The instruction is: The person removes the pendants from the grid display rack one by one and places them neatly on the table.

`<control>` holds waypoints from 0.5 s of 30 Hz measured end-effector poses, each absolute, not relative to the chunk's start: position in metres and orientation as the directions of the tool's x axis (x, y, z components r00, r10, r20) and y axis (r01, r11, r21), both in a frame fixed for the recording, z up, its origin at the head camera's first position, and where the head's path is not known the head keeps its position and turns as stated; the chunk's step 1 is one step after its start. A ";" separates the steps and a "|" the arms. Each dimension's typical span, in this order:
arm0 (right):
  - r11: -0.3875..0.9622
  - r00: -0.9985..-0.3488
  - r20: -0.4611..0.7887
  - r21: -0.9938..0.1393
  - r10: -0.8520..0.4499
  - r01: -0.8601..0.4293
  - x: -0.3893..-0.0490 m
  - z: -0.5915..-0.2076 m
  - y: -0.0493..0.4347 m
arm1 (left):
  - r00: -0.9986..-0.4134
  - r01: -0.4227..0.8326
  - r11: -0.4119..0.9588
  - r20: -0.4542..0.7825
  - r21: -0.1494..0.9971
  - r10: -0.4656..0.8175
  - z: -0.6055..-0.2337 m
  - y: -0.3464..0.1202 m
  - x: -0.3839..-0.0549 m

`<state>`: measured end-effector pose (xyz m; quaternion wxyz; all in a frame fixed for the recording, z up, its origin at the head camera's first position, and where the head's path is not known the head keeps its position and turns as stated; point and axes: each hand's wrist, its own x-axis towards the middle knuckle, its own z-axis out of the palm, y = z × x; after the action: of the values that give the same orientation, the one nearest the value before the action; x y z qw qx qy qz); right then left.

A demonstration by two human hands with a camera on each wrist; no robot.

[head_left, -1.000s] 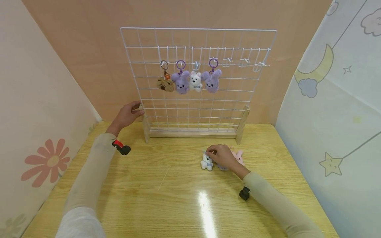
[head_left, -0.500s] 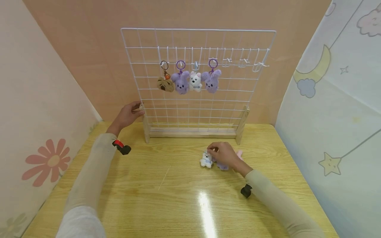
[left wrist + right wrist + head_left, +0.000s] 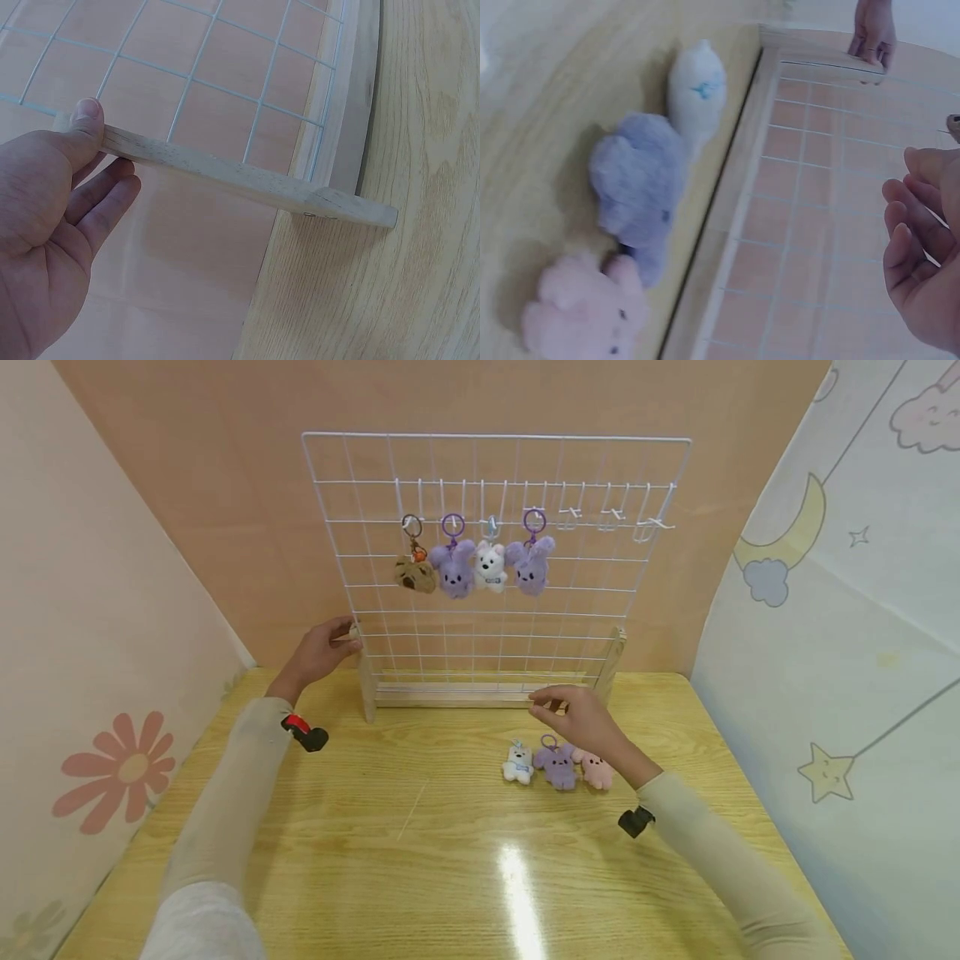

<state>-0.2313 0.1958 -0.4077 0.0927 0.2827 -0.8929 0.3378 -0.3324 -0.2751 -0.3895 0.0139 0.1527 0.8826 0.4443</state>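
My left hand (image 3: 318, 652) grips the upper end of the wooden side post (image 3: 225, 174) of a white wire-grid rack (image 3: 496, 438). In the left wrist view the thumb lies on one face and fingers on the other. My right hand (image 3: 585, 718) is raised before the rack's base, fingers loosely bent, holding nothing. Below it on the table lie three plush keychains in a row: a white bear-like one (image 3: 518, 767), a purple bunny-like one (image 3: 558, 768) and a pink one (image 3: 597, 772), partly behind the hand.
A brown plush keychain (image 3: 415, 575), a purple one (image 3: 453, 570), a white one (image 3: 491, 568) and another purple one (image 3: 530, 568) hang from the rack's hooks. More white hooks (image 3: 613, 516) sit to their right. Patterned walls flank the wooden table (image 3: 360, 860).
My right hand has left the white keychain and risen up and rightward, uncovering the purple and pink ones. The white keychain has shifted slightly left. My left hand stays on the post.
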 end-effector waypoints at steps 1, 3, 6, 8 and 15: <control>0.610 -0.819 0.371 -0.547 -0.437 -0.574 -0.231 -0.402 0.196 | -0.953 0.257 0.560 0.110 0.788 0.282 -0.390 -0.275 -0.333; 0.620 -0.817 0.391 -0.532 -0.425 -0.577 -0.230 -0.391 0.195 | -0.952 0.258 0.561 0.110 0.787 0.284 -0.390 -0.276 -0.333; 0.635 -0.807 0.438 -0.503 -0.397 -0.586 -0.230 -0.373 0.193 | -0.952 0.258 0.559 0.110 0.788 0.286 -0.390 -0.276 -0.334; 0.640 -0.798 0.475 -0.491 -0.372 -0.591 -0.230 -0.363 0.192 | -0.952 0.258 0.557 0.109 0.789 0.286 -0.391 -0.277 -0.335; 0.648 -0.761 0.593 -0.475 -0.265 -0.596 -0.239 -0.333 0.189 | -0.952 0.256 0.558 0.106 0.789 0.287 -0.391 -0.276 -0.335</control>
<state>-0.2387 0.1893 -0.3329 0.2433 0.2460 -0.8744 0.3402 -0.3350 -0.2765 -0.3910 0.0174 0.1540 0.8825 0.4441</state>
